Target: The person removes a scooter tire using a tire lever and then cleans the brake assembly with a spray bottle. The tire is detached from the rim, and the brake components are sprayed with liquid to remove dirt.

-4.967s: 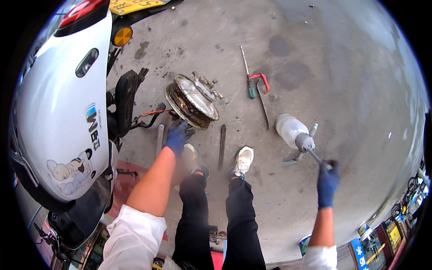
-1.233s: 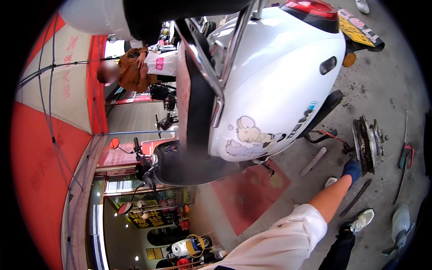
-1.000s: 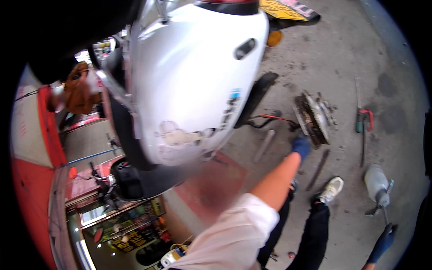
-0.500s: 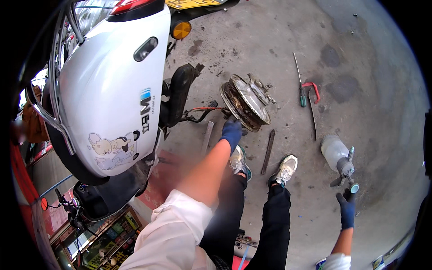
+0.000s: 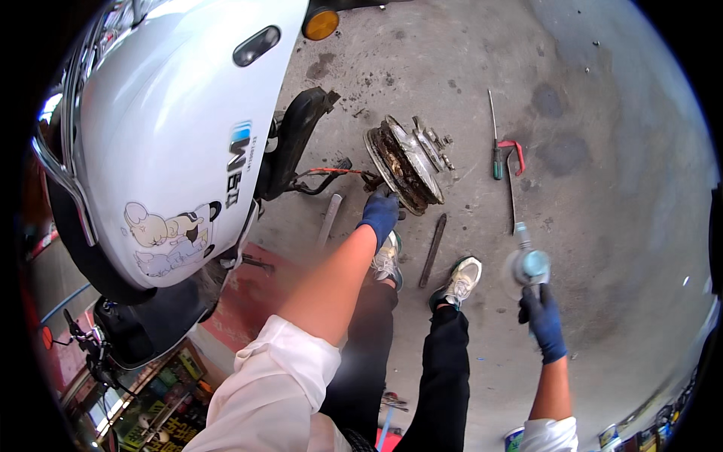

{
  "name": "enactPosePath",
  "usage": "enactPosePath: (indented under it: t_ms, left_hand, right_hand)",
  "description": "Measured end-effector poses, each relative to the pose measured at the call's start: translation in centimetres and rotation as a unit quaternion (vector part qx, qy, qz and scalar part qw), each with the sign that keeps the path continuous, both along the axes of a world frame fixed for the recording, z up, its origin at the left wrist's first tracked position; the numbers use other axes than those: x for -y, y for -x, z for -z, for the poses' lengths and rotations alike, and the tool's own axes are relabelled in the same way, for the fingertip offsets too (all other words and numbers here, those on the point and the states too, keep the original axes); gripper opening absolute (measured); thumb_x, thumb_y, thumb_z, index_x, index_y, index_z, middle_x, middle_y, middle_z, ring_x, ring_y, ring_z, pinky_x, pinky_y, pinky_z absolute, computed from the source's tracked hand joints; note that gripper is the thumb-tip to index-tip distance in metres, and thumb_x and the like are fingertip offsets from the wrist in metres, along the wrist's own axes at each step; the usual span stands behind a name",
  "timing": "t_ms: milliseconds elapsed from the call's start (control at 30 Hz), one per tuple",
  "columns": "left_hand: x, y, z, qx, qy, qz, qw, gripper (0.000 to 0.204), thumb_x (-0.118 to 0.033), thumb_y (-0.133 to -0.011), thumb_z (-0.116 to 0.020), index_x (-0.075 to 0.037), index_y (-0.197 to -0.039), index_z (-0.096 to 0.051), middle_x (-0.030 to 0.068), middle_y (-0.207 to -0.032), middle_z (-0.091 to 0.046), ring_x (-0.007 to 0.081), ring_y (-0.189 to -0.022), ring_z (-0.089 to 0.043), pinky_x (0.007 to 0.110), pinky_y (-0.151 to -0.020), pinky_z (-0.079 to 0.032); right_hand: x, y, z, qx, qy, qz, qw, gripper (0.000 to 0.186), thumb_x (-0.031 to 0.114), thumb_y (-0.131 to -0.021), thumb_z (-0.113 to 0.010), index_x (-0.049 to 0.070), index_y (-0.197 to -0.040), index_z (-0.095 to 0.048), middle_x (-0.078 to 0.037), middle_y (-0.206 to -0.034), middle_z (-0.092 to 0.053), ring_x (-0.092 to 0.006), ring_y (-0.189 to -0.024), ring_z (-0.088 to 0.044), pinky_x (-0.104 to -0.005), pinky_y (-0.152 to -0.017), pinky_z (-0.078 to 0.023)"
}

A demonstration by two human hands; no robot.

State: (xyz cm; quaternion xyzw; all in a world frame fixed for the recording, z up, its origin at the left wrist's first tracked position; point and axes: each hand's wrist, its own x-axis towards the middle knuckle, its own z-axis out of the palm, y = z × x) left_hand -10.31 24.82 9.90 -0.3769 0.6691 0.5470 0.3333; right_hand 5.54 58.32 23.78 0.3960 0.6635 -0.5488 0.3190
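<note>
My left hand (image 5: pixel 379 211), in a blue glove, grips the near edge of a rusty metal wheel rim (image 5: pixel 410 162) with no tire on it. The rim stands tilted on the concrete. Farther right, my right hand (image 5: pixel 544 322), gloved too, is closed around the handle of a pump spray bottle (image 5: pixel 533 264). Its round pale-teal end faces up and its nozzle points away from me. The bottle's translucent white body is blurred and mostly hidden beneath its head.
At the left stands a white scooter (image 5: pixel 188 113). A green-handled screwdriver (image 5: pixel 497 154), a red-handled tool (image 5: pixel 514 151) and a flat metal bar (image 5: pixel 433 250) lie on the floor. A grey tube-like bar (image 5: pixel 330 218) is left of my left hand. My shoes (image 5: pixel 459 282) are near the rim.
My right hand, which was reaching at the spray bottle's handle, has closed on it and moved it left, turning it upward. My left hand stays at the rim. The view has shifted slightly.
</note>
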Motion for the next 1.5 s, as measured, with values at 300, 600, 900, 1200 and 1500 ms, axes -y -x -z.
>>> enactPosePath:
  t_ms: [300, 600, 900, 1200, 1500]
  left_hand:
    - [1.2, -0.8, 2.0, -0.023, -0.040, -0.007, 0.999, 0.026, -0.017, -0.093, -0.048, -0.007, -0.116, -0.056, 0.0033, -0.084, -0.061, 0.0137, -0.064, -0.059, 0.030, -0.056, -0.049]
    - [1.7, -2.8, 4.5, -0.046, -0.011, 0.069, 0.996, 0.024, -0.013, -0.094, -0.047, -0.006, -0.115, -0.056, 0.0041, -0.093, -0.063, 0.0134, -0.065, -0.060, 0.027, -0.060, -0.050]
    - [0.1, -3.0, 1.4, -0.028, 0.043, 0.144, 0.988, 0.034, -0.025, -0.091, -0.048, -0.005, -0.116, -0.054, 0.0227, -0.112, -0.060, 0.0393, -0.106, -0.056, 0.042, -0.089, -0.044]
    - [0.0, -3.4, 0.5, -0.044, 0.059, 0.138, 0.988, 0.026, -0.023, -0.091, -0.048, -0.004, -0.108, -0.056, 0.0234, -0.104, -0.061, 0.0395, -0.098, -0.058, 0.042, -0.082, -0.045]
    - [0.4, -3.7, 1.0, -0.060, 0.082, 0.162, 0.982, 0.029, -0.024, -0.091, -0.047, -0.005, -0.112, -0.056, 0.0227, -0.111, -0.060, 0.0401, -0.104, -0.055, 0.042, -0.088, -0.044]
  right_hand:
    - [11.3, 4.7, -3.3, -0.027, 0.089, -0.054, 0.994, 0.033, 0.034, -0.095, -0.049, 0.002, -0.090, -0.054, -0.004, -0.069, -0.054, -0.0096, -0.054, -0.050, -0.0241, -0.049, -0.039]
    - [16.5, 8.2, -2.4, -0.063, -0.017, -0.095, 0.993, 0.033, 0.032, -0.094, -0.050, 0.003, -0.079, -0.053, -0.003, -0.062, -0.051, -0.0089, -0.047, -0.045, -0.0251, -0.044, -0.037]
    - [16.0, 7.0, -3.0, -0.216, -0.115, -0.241, 0.939, 0.037, 0.033, -0.091, -0.054, 0.000, -0.076, -0.058, -0.005, -0.060, -0.055, -0.0100, -0.048, -0.049, -0.0277, -0.047, -0.040]
    - [17.0, 7.2, -3.7, -0.223, -0.113, -0.241, 0.938, 0.038, 0.033, -0.093, -0.053, 0.000, -0.076, -0.057, -0.005, -0.060, -0.055, -0.0094, -0.048, -0.049, -0.0274, -0.047, -0.040]
    - [17.7, 7.6, -4.5, -0.224, -0.091, -0.221, 0.945, 0.037, 0.032, -0.092, -0.055, 0.000, -0.074, -0.056, -0.004, -0.060, -0.054, -0.0083, -0.049, -0.048, -0.0267, -0.046, -0.039]
